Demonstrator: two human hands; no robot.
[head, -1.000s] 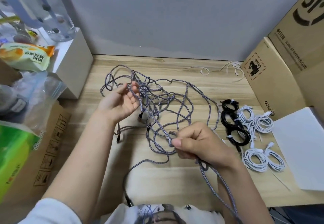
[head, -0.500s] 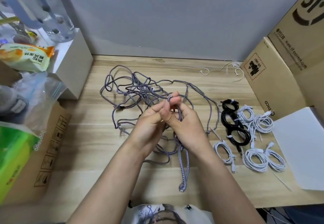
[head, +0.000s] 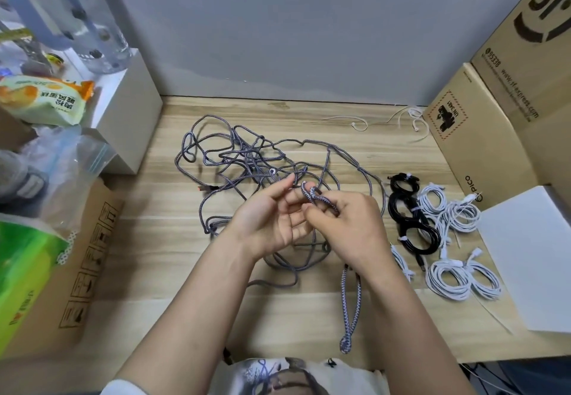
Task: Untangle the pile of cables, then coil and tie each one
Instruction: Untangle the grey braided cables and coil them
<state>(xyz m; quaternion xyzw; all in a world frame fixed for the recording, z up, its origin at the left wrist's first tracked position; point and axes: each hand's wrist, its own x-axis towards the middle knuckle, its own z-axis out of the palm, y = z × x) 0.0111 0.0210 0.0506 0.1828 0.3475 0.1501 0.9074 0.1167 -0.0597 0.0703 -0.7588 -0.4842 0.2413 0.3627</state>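
Observation:
A tangled pile of grey braided cables [head: 244, 153] spreads over the middle of the wooden desk [head: 154, 231]. My right hand [head: 349, 224] grips folded loops of one braided cable [head: 318, 198] at its fingertips. A long doubled loop of that cable [head: 350, 305] hangs below my right wrist toward the desk's front edge. My left hand [head: 268, 218] sits palm up beside it, fingers relaxed and nearly straight, tips close to the held loops. Coiled and tied black cables [head: 411, 218] and white cables [head: 454, 274] lie to the right.
Cardboard boxes [head: 482, 147] stand at the right, a white sheet [head: 531, 255] in front of them. A white box [head: 129, 116] and snack bags and plastic bags [head: 46, 101] crowd the left. Thin white ties [head: 408, 119] lie at the back.
Both hands came together over the pile from spread apart. My right hand gathered folded loops, and the hanging doubled loop shifted right. My left hand's fingers opened off the cable.

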